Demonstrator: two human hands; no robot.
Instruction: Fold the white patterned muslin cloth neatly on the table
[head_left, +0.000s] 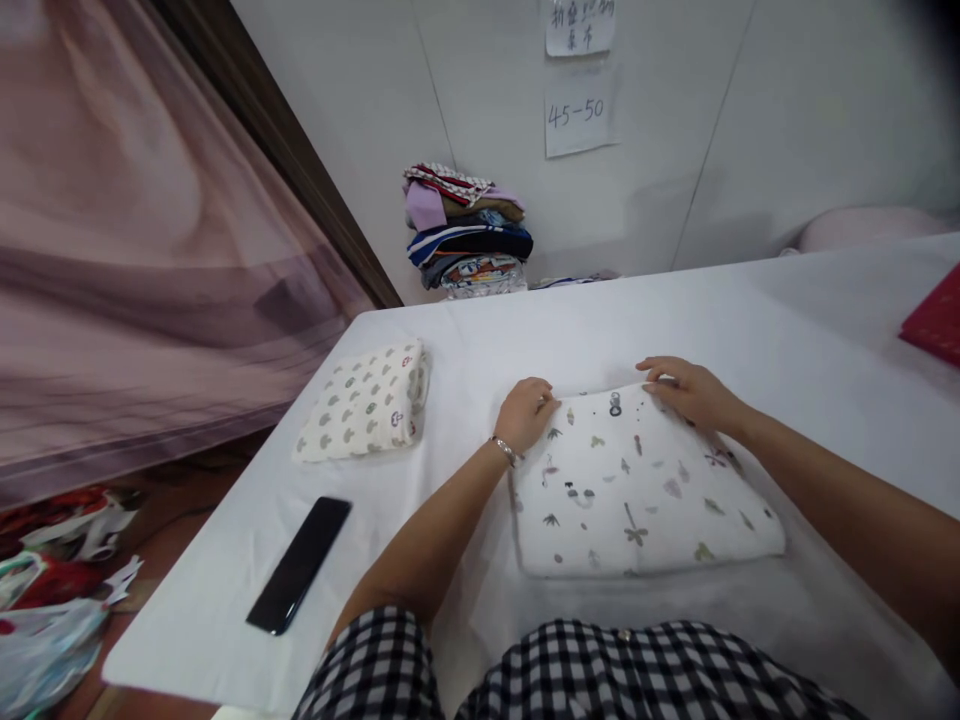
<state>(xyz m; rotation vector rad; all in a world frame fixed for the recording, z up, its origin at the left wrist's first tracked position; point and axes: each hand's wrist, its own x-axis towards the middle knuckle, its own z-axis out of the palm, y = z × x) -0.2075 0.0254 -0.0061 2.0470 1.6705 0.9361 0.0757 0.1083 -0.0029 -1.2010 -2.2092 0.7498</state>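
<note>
A white cloth (622, 490) with small plant and animal prints lies folded flat on the white table, in front of the checked shirt. At its far left corner, my left hand (526, 412) is closed, thumb and fingers pinching the cloth's edge. My right hand (690, 392) rests at the far right corner, its thumb on the cloth and its fingers curled over the far edge, closed on it. A silvery bracelet circles the left wrist.
To the left lie a folded cloth with mushroom-like prints (364, 405) and a black phone (300, 565). Beyond the white table (480, 340) rises a clothes pile (469, 235) by the wall. Something red (937, 320) sits at the far right. Plastic bags (52, 640) are at lower left.
</note>
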